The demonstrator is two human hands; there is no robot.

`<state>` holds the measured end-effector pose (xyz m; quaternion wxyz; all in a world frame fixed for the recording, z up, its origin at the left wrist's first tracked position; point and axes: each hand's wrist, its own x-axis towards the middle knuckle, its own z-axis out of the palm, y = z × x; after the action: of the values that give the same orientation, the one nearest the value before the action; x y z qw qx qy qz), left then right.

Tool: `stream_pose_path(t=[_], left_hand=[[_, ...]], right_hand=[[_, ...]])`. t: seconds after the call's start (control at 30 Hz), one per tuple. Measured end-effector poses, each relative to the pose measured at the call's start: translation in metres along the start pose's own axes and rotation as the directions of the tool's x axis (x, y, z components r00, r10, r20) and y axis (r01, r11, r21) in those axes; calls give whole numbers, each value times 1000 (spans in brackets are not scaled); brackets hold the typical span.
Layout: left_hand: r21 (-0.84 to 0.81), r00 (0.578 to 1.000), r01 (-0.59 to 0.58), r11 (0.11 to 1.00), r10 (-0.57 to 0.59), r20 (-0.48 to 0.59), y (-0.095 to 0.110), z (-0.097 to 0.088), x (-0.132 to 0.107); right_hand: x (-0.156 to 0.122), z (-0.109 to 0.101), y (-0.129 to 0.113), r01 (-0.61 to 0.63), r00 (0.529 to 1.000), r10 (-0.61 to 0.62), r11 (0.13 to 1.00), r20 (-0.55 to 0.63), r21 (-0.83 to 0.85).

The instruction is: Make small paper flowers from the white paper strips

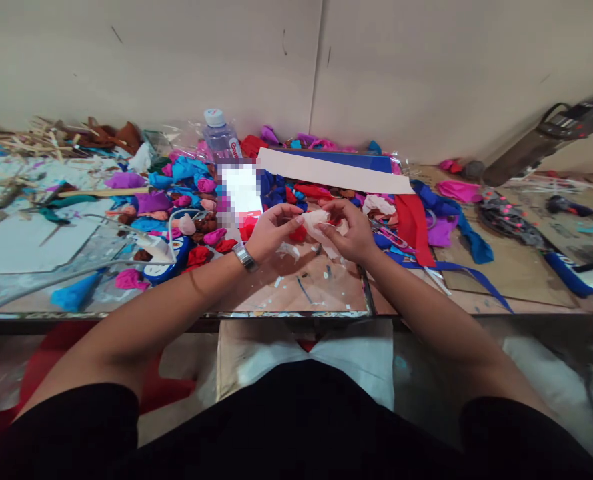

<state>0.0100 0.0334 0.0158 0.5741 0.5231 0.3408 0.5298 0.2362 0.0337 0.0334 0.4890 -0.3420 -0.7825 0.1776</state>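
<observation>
Between my two hands is a pale pink piece of crepe paper (315,219), bunched at the top, with a loose end hanging below. My left hand (272,233), with a metal watch at the wrist, pinches its left side. On the other side, my right hand (353,233) grips it between thumb and fingers. Just behind the hands lie red and blue crumpled paper pieces. A crumpled pale pink piece (379,205) sits right of my right hand. Farther back, a long pale pink strip (333,172) lies across a dark blue sheet (371,161).
Many colourful rolled paper flowers (191,170) cover the table's left and middle. A clear bottle (221,137) stands behind a blurred bright screen (241,190). A white corded tool (159,248) lies left. Red strip (415,227) and blue strip (469,272) lie right. A dark bottle (526,147) leans there.
</observation>
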Motion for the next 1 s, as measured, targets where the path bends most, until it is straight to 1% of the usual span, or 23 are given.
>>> stream_pose_path(t=[0.17,0.33,0.53,0.6,0.73,0.83,1.0], left_hand=[[-56,996,91,994,-92,-11,3,3,0],[-103,989,145,984,-145,6,5,5,-2],[-73,992,130,989,-129,13,2,5,-2],[-52,992,127,991,-128,-5,1,4,-1],[-40,992,94,995,-97,-75,1,2,1],[-58,993,79,995,-84,-79,3,2,1],[-86,988,122,989,-129,-81,4,3,0]], right_hand=[[-1,1,0,28,1000,-28,999,6,-33],[0,1,-1,38,999,-38,998,-3,-50],[0,1,0,65,998,-65,997,-10,-28],[0,1,0,68,998,-68,997,-5,-29],[0,1,1,83,996,-83,996,-12,-33],[0,1,1,102,995,-102,993,-2,-57],[-1,2,3,108,994,-107,991,17,-73]])
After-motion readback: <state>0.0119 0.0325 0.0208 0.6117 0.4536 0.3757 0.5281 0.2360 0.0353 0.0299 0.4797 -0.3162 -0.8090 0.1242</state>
